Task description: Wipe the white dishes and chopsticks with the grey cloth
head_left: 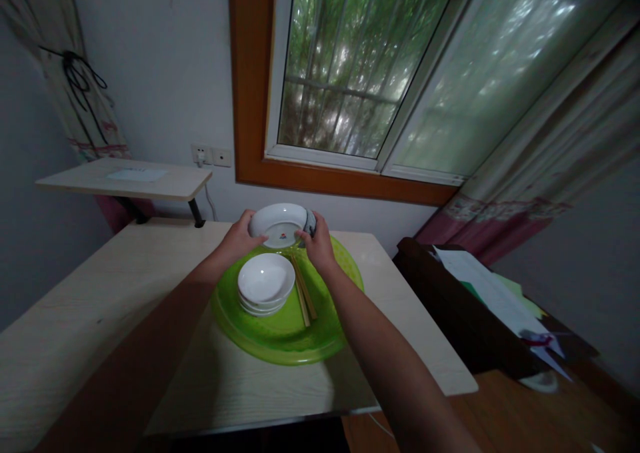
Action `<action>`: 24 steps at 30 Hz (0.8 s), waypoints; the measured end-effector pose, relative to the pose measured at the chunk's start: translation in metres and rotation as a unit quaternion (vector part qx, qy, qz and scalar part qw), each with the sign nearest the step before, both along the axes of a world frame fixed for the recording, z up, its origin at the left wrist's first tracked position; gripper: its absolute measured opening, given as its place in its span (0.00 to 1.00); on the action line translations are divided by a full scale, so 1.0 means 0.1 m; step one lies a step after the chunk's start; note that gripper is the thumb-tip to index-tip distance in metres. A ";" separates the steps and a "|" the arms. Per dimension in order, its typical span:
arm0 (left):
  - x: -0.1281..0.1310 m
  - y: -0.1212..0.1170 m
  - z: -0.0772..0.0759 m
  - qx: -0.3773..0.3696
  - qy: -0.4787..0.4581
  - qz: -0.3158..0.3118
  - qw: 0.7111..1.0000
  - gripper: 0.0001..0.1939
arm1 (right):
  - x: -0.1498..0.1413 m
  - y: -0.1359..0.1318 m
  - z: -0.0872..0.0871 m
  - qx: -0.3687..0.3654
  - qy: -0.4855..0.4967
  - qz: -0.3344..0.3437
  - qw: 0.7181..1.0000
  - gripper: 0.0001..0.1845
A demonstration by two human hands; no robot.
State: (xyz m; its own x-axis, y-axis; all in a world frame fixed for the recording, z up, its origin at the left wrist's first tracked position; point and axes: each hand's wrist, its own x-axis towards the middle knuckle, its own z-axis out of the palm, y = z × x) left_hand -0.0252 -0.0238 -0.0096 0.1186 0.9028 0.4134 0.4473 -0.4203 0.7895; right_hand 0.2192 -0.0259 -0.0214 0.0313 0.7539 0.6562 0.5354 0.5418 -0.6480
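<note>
Left hand point(245, 236) and right hand point(319, 245) grip a plate point(280, 224) from opposite sides, both thumbs over its near edge. It is white, round and glossy, with a small coloured mark low on its face, and it is held at the far side of a round green tray point(280, 358). A dark patterned patch point(309, 222) shows between the plate and the right hand; whether it belongs to the plate cannot be told.

One plate is visible. On the tray, at least three white bowls point(267, 278) stand nested in one stack, with thin light-brown chopsticks point(303, 290) lying just beside them on the right; their exact number is unclear.

The tray rests on a pale wooden surface point(100, 306). To the left, a raised shelf point(80, 175) carries one sheet of paper point(136, 174). Beyond are a barred window point(350, 66) and two wall sockets point(211, 155). The plate and hands hide part of the tray's far rim.
</note>
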 end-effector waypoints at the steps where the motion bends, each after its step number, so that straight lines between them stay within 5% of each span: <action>1: 0.00 -0.03 0.03 0.007 0.016 0.000 1.000 0.26 | 0.01 -0.01 0.01 0.010 -0.018 -0.003 1.000 0.30; 9: 0.04 -0.19 0.17 0.027 0.065 0.002 0.998 0.22 | 0.04 -0.06 0.08 0.022 -0.085 0.011 0.996 0.29; 24: 0.03 -0.17 0.14 0.017 0.085 -0.001 0.996 0.17 | -0.05 -0.15 0.17 0.058 -0.118 0.045 0.990 0.31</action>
State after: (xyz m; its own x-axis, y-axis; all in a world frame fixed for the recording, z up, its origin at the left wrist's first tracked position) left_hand -0.0222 -0.0405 0.0039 0.1918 0.8879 0.4181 0.5716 -0.4474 0.6879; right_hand 0.2141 -0.0404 -0.0048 -0.1963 0.6661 0.7195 0.6105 0.6573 -0.4419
